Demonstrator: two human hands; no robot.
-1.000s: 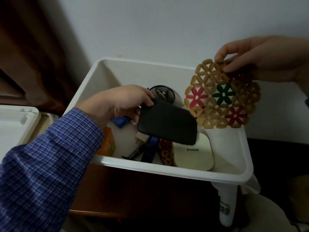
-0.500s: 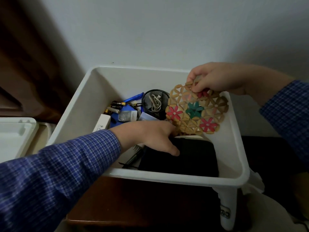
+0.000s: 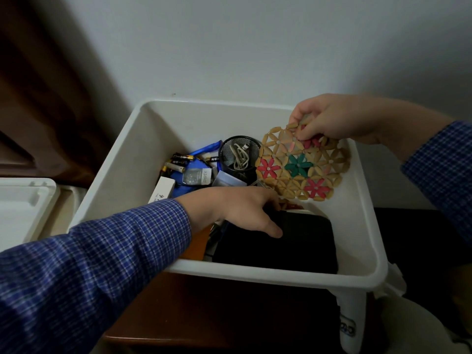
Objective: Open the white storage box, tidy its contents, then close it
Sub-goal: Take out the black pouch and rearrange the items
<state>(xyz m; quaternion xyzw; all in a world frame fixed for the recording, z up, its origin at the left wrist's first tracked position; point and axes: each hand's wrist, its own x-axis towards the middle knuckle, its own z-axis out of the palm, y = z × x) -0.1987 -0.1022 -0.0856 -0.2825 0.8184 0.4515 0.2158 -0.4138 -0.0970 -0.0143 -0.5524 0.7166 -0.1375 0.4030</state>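
1. The white storage box [image 3: 122, 159] stands open on a dark wooden surface [image 3: 229, 315], its far edge close to a pale wall [image 3: 255, 47].
2. Its lid [image 3: 23, 203] lies off to the left, well apart from the box's left wall.
3. The left hand [image 3: 237, 210] reaches in over the near-left part of the box, its thumb resting on top of a black pouch [image 3: 281, 246]; the other fingers curl down past the pouch's far edge, and whether they close round it cannot be told.
4. The black pouch lies flat against the box's near wall, filling most of the near-right corner.
5. The right hand [image 3: 337, 118] pinches the top edge of a woven bead mat [image 3: 301, 164] between thumb and curled fingers, holding it tilted over the right side of the box.
6. The mat is made of tan oval beads with red and green flower shapes.
7. A black mesh cup [image 3: 240, 154] stands near the middle of the far half, just left of the mat, with a pale coiled cable inside it.
8. Batteries [image 3: 178, 162] lie left of the cup, with blue items beside them.
9. A white carton [image 3: 163, 190] leans by the left wall, just beyond the left sleeve.
10. An orange item [image 3: 196, 241] shows under the left wrist, near the near-left corner.
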